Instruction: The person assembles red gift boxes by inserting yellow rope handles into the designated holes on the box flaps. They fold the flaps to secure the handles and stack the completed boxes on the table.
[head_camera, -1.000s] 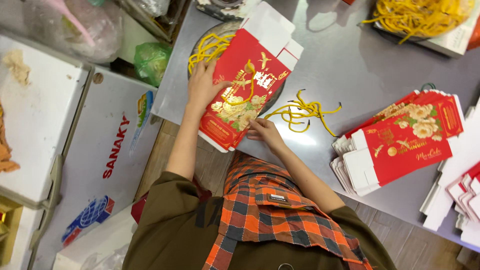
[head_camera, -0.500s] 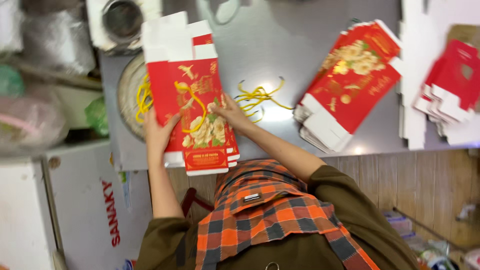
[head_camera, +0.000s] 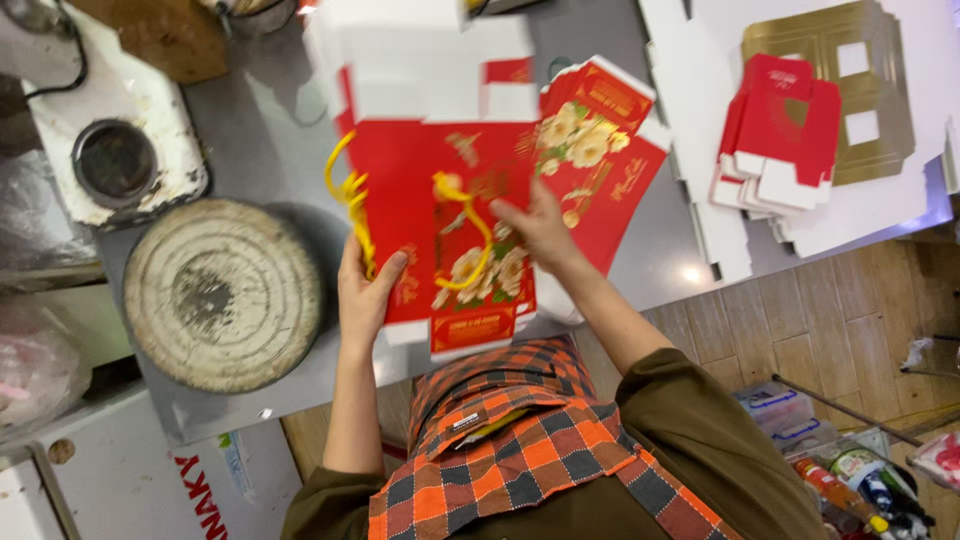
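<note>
My left hand (head_camera: 365, 290) grips the lower left edge of a flat red carton (head_camera: 420, 175) with gold flower print and white flaps, and pinches a yellow cord (head_camera: 350, 200) against that edge. My right hand (head_camera: 535, 225) rests with spread fingers on the carton's face, fingertips at a second yellow cord loop (head_camera: 465, 235). The carton is raised above the steel table (head_camera: 265, 130). Behind it, to the right, lies a stack of the same red cartons (head_camera: 610, 140).
A round worn metal disc (head_camera: 222, 295) lies left of my hands. A white appliance with a round opening (head_camera: 115, 160) sits at back left. Smaller red folded cartons (head_camera: 775, 145), white sheets and a gold die-cut sheet (head_camera: 860, 70) lie at right. Bottles (head_camera: 860, 480) stand on the floor.
The carton has come up off the round disc and moved right. My left hand now pinches a yellow cord at its edge, and my right hand is on its face.
</note>
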